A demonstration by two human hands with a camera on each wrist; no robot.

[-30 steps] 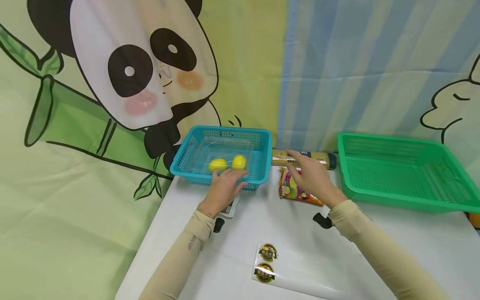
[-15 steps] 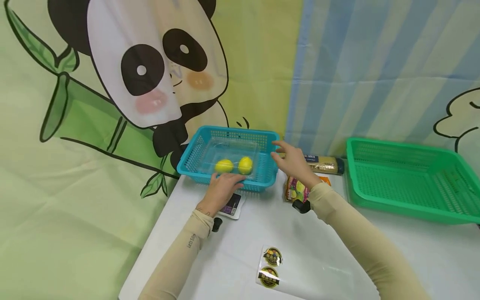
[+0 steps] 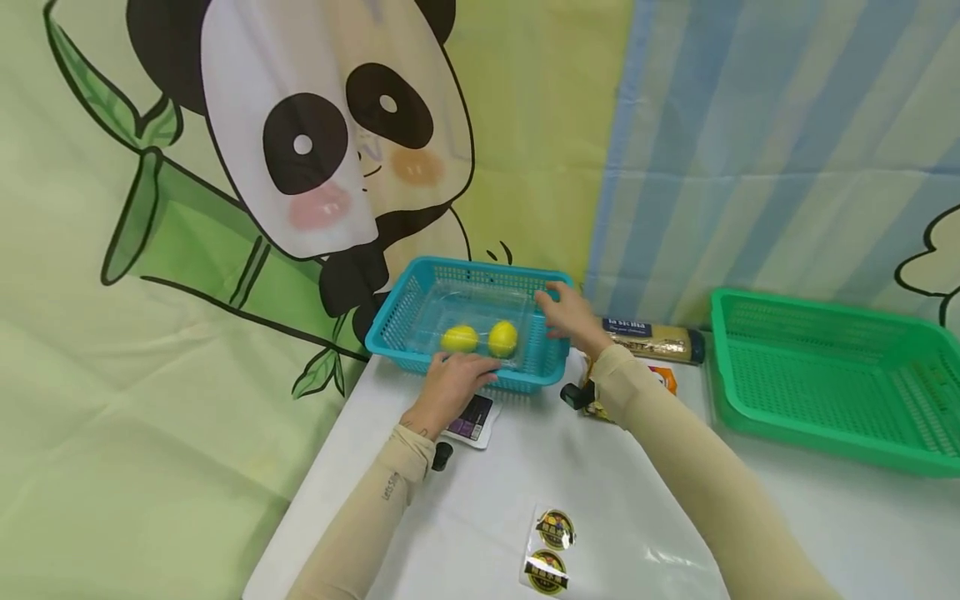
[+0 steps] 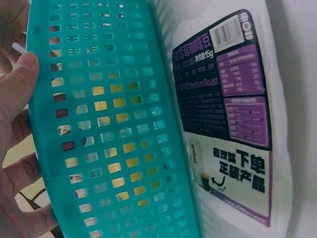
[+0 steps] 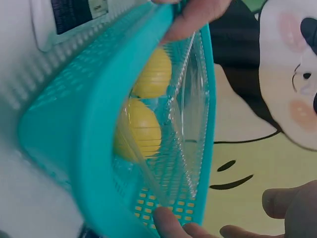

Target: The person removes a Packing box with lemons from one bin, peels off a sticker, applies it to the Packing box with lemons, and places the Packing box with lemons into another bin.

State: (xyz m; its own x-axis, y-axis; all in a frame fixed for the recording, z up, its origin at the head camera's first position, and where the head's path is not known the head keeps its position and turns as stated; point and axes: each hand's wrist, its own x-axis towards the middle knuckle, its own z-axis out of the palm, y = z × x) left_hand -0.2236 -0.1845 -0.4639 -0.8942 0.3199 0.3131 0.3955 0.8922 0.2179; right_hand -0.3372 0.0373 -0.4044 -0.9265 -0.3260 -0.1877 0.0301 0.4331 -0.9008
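Note:
Two yellow lemons [image 3: 502, 339] lie in a clear plastic container [image 3: 480, 302] inside the blue basket [image 3: 558, 362]. My left hand [image 3: 453, 385] rests over the basket's front rim, and its thumb [image 4: 25, 67] overlaps the rim in the left wrist view. The fingers, partly hidden there, reach over the far side of the rim, loosely bent. My right hand [image 3: 568, 317] is at the basket's right end, fingers spread and bent over the inside. One fingertip [image 5: 162, 216] is right at the container's edge in the right wrist view.
In front of the blue basket lies a white packet with a dark and purple label [image 3: 474, 419]. Behind the right forearm are a spaghetti pack [image 3: 660, 340] and a partly hidden snack bag [image 3: 663, 377]. A green basket [image 3: 716, 367] stands right; a sticker sheet [image 3: 551, 552] lies in front.
My right hand has moved left from above the snack bag to the blue basket's right end. My left hand stays at the front rim. The head view has turned slightly left.

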